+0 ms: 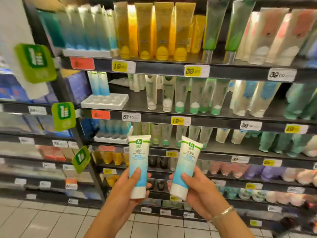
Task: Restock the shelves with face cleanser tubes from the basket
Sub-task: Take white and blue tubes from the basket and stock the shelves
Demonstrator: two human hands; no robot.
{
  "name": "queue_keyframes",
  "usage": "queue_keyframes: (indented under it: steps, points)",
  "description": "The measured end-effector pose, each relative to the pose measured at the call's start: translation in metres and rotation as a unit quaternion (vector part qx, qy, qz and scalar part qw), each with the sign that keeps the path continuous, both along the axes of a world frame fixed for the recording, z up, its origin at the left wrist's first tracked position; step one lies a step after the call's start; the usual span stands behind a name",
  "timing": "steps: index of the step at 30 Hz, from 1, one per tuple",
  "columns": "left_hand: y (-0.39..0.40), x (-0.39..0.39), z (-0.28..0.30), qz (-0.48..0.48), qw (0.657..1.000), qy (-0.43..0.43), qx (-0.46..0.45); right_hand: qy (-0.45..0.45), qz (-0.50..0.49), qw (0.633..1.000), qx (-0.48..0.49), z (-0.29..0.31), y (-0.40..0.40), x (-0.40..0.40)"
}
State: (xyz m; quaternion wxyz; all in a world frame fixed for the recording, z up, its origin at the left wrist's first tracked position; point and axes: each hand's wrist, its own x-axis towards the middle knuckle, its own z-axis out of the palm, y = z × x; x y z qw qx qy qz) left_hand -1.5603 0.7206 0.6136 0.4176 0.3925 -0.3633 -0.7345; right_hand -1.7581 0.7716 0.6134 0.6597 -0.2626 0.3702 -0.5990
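Left hand [132, 184] gripped one tube [138, 164], right hand [197, 186] gripped another [186, 167]; both tubes stood cap-down, long axes near vertical, the right one tilted slightly. Matching blue tubes sat in the white tray [104, 101], up and left of both hands. Left hand was nearer. Basket wasn't in view.
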Motion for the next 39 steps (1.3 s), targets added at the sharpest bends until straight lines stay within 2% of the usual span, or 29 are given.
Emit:
queue_keyframes:
  steps: [5, 10, 17, 28, 30, 35, 39]
  points:
    - [-0.033, 0.085, 0.021, 0.010, 1.000, -0.001, -0.029, -0.023, 0.029, 0.999, -0.008, 0.023, -0.045, 0.084]
    - [-0.065, 0.126, 0.029, 0.016, 0.999, 0.012, -0.041, -0.035, 0.016, 0.999, -0.016, 0.035, -0.084, 0.130]
    - [-0.114, 0.126, 0.035, 0.014, 0.998, 0.032, -0.054, -0.013, 0.001, 0.999, -0.037, 0.055, -0.156, 0.133]
    - [-0.212, 0.090, 0.053, 0.113, 0.992, 0.026, -0.043, -0.015, -0.011, 0.999, -0.030, 0.086, -0.328, 0.105]
    - [-0.223, 0.088, 0.054, 0.135, 0.990, 0.021, -0.043, -0.022, -0.037, 0.998, -0.046, 0.089, -0.351, 0.108]
    - [-0.245, 0.089, 0.057, 0.159, 0.986, 0.030, -0.037, 0.062, -0.119, 0.986, -0.094, 0.095, -0.397, 0.118]
    - [-0.258, 0.096, 0.061, 0.166, 0.984, 0.020, -0.058, 0.157, -0.182, 0.969, -0.061, 0.097, -0.422, 0.132]
